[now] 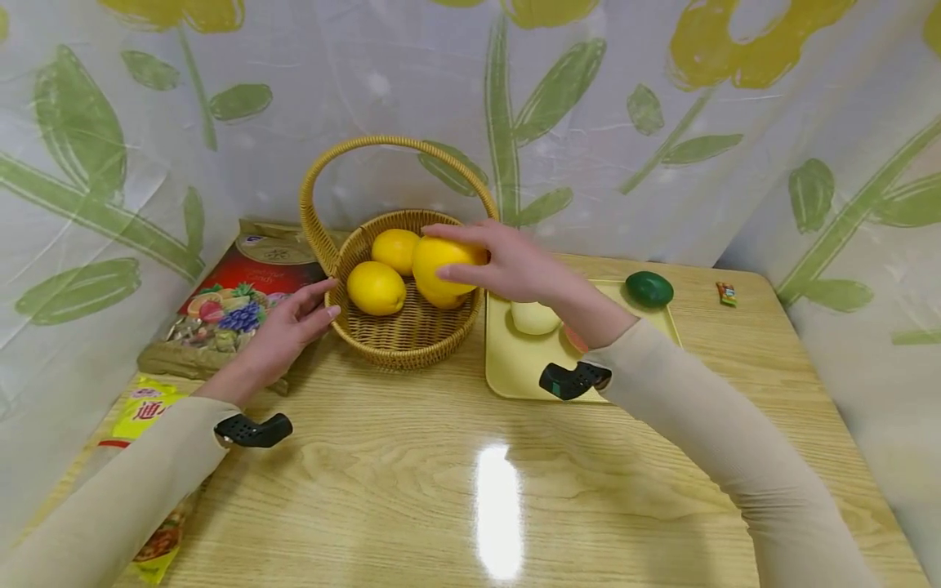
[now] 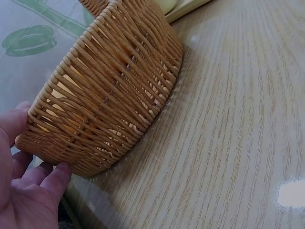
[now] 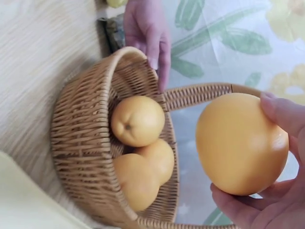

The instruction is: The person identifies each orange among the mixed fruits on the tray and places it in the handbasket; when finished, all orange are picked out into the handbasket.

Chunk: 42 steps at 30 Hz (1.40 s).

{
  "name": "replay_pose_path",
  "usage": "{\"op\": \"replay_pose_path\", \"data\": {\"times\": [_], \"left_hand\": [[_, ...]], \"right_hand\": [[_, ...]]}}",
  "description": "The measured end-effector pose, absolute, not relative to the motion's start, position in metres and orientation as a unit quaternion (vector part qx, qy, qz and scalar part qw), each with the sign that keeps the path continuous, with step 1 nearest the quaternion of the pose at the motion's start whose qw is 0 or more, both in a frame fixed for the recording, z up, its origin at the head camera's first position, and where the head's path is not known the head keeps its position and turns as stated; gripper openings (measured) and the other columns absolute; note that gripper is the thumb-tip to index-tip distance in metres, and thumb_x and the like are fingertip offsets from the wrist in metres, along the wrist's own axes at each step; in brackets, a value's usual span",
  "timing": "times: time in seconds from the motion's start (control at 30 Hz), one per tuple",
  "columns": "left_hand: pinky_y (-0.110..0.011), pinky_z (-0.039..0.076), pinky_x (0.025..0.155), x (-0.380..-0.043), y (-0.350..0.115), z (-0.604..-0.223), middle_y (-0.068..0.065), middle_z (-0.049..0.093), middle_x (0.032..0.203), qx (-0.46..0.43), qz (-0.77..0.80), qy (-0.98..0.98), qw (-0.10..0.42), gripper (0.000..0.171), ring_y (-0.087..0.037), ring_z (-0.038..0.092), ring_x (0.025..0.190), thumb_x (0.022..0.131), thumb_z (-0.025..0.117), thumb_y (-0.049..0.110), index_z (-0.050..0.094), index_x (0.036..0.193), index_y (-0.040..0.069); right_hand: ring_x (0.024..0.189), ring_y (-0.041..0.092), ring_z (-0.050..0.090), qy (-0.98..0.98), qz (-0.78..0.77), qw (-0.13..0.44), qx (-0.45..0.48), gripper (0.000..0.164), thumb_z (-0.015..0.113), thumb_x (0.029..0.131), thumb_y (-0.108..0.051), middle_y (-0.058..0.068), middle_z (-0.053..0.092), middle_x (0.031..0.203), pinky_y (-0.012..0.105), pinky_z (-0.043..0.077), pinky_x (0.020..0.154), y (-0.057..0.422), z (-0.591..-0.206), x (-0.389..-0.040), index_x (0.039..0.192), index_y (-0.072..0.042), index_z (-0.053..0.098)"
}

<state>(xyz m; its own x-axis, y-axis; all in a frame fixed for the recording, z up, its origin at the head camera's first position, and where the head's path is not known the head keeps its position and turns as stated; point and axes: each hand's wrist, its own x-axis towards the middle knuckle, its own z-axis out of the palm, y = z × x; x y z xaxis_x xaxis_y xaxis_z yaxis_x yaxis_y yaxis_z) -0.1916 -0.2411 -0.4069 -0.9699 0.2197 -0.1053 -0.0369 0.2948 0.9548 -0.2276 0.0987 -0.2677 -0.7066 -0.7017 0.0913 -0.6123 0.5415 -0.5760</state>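
A wicker basket (image 1: 397, 355) with a tall arched handle stands on the table, with yellow-orange oranges (image 3: 137, 120) in it. My right hand (image 1: 500, 257) holds another orange (image 3: 240, 143) between thumb and fingers, above the right side of the basket in the head view. On the opposite side, my left hand (image 1: 294, 322) holds the basket by its rim and outer wall. In the left wrist view, left fingertips (image 2: 59, 174) touch the weave low down while another digit lies at the rim.
Right of the basket, a pale yellow tray (image 1: 515, 376) carries a whitish round item (image 1: 535, 318), a partly hidden pink one and a dark green fruit (image 1: 649, 290). A small packet (image 1: 726, 294) lies farther right. At left are a candy bag (image 1: 235, 302) and yellow food packaging (image 1: 143, 408).
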Motion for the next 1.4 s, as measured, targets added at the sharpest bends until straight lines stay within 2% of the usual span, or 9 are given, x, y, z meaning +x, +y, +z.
{"op": "replay_pose_path", "data": {"times": [0.2,0.43,0.73,1.1,1.27,1.4], "left_hand": [[-0.033,0.039,0.107,-0.193,-0.241,-0.406,-0.012,0.016,0.162,0.058,0.591,0.797,0.11,0.069,-0.03,0.024,0.145,0.101,0.054,0.038,0.023,0.156,0.011],[-0.028,0.041,0.105,-0.194,-0.243,-0.406,-0.013,0.016,0.162,0.06,0.589,0.799,0.106,0.068,-0.03,0.023,0.145,0.101,0.054,0.037,0.024,0.156,0.01],[-0.022,0.043,0.102,-0.193,-0.244,-0.405,-0.013,0.018,0.161,0.056,0.586,0.802,0.107,0.069,-0.03,0.024,0.145,0.1,0.054,0.038,0.024,0.156,0.01],[-0.019,0.044,0.1,-0.192,-0.243,-0.404,-0.011,0.018,0.161,0.057,0.581,0.804,0.109,0.069,-0.029,0.027,0.144,0.1,0.054,0.038,0.024,0.156,0.012],[-0.018,0.044,0.099,-0.191,-0.244,-0.404,-0.011,0.018,0.162,0.055,0.577,0.807,0.115,0.069,-0.029,0.026,0.144,0.1,0.054,0.039,0.023,0.157,0.013],[-0.019,0.043,0.101,-0.191,-0.243,-0.405,-0.011,0.017,0.162,0.056,0.581,0.803,0.117,0.069,-0.028,0.025,0.145,0.1,0.054,0.039,0.023,0.157,0.012]], "right_hand": [[0.134,0.014,0.041,0.88,-0.315,0.097,-0.342,0.054,0.06,0.097,-0.043,-0.003,0.046,0.149,0.034,0.035,0.11,0.078,-0.271,-0.245,0.147,-0.031,0.046],[0.14,0.013,0.034,0.872,-0.375,0.125,-0.29,0.056,0.062,0.095,-0.045,-0.002,0.044,0.15,0.032,0.031,0.113,0.062,-0.283,-0.263,0.147,-0.031,0.046],[0.134,0.015,0.038,0.849,-0.428,0.197,-0.24,0.057,0.066,0.092,-0.044,0.0,0.042,0.15,0.032,0.033,0.11,0.046,-0.305,-0.277,0.145,-0.032,0.049],[0.143,0.015,0.026,0.836,-0.323,0.317,-0.311,0.057,0.067,0.091,-0.044,-0.004,0.037,0.154,0.038,0.024,0.116,0.045,-0.324,-0.266,0.144,-0.032,0.05],[0.141,0.015,0.029,0.835,-0.297,0.34,-0.315,0.055,0.069,0.091,-0.041,-0.005,0.04,0.152,0.037,0.026,0.115,0.044,-0.334,-0.266,0.143,-0.032,0.052],[0.139,0.015,0.032,0.843,-0.287,0.327,-0.315,0.054,0.069,0.091,-0.037,-0.002,0.042,0.151,0.035,0.029,0.113,0.045,-0.335,-0.269,0.143,-0.029,0.053]]}}
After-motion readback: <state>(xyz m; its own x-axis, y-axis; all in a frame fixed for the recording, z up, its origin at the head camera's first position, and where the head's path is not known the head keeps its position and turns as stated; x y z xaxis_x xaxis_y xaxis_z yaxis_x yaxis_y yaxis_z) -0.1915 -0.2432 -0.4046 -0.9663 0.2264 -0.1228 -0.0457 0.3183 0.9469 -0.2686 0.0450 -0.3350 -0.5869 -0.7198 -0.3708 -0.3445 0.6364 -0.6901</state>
